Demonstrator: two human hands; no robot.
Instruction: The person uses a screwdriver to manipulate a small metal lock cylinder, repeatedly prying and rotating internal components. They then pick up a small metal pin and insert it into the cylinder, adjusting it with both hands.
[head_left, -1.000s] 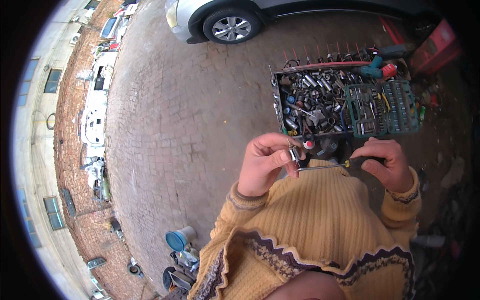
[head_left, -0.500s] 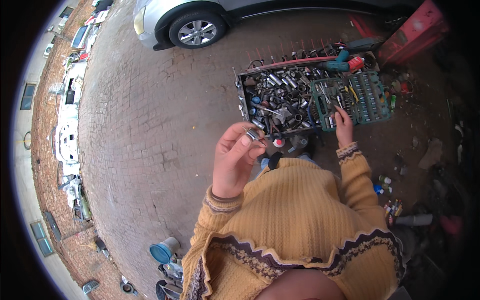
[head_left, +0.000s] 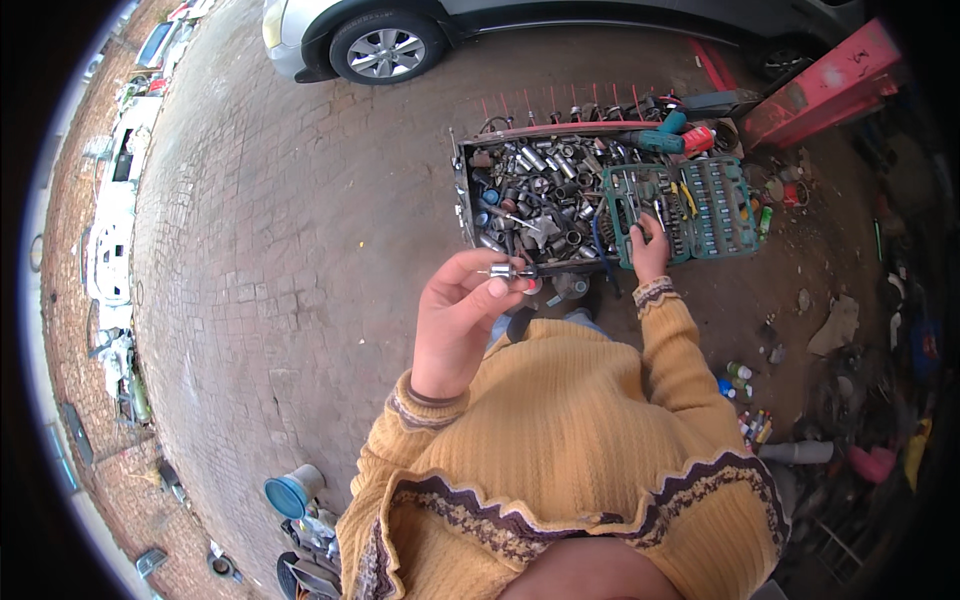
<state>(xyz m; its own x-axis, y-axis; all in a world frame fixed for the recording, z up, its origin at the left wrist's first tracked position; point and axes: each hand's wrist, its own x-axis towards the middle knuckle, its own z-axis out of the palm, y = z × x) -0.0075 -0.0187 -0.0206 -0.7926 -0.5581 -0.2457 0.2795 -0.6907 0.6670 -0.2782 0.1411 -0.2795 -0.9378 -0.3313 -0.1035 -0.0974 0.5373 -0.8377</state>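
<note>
My left hand [head_left: 455,325] is raised at chest height, thumb and fingers closed on a small shiny metal cylinder [head_left: 502,270] with a thin pin at its left end. Its exact kind is too small to tell. To the right, my right hand [head_left: 650,247] reaches over the left half of an opened green socket-set case [head_left: 725,245]. The fingers of that hand are bent together among the tools; what they grip is hidden. Under the case's left side lies a wide tray with a red far edge [head_left: 570,129], heaped with loose metal sockets [head_left: 535,158] and fittings.
A teal power tool [head_left: 660,138] and a red can [head_left: 698,140] lie at the tray's far right. Beyond stand a silver car [head_left: 480,25] and a slanted red post [head_left: 825,85]. A blue-lidded bucket [head_left: 290,495] is at lower left; small bottles [head_left: 738,372] lie to my right.
The metal cylinder in my left hand has turned from slanted to nearly level. My right hand stays at the case, its fingers shifted slightly. The whole view has moved a little.
</note>
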